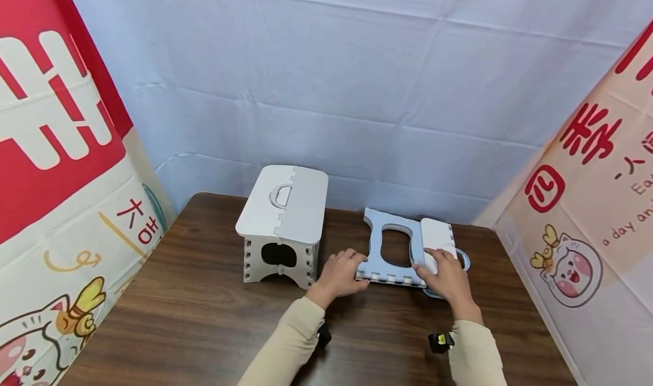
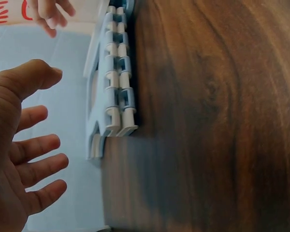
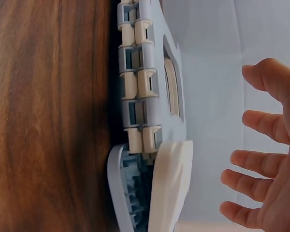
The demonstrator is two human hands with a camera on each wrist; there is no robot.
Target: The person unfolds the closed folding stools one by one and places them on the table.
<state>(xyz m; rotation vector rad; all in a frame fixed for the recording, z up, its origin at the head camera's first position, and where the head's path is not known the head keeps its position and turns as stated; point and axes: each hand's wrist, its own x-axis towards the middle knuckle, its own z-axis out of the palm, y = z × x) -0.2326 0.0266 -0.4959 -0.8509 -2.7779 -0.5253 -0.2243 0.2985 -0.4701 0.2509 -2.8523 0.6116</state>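
A folded blue and white stool lies flat on the wooden table, its hinged edge toward the person. My left hand is at its near left corner; in the left wrist view that hand has its fingers spread, with a gap to the stool. Over the white panel on the right is my right hand. The right wrist view shows this hand with spread fingers, apart from the stool. Neither hand holds anything.
An unfolded white stool stands upright on the table, left of the folded one. A pale cloth hangs behind the table, and printed cloths hang at both sides.
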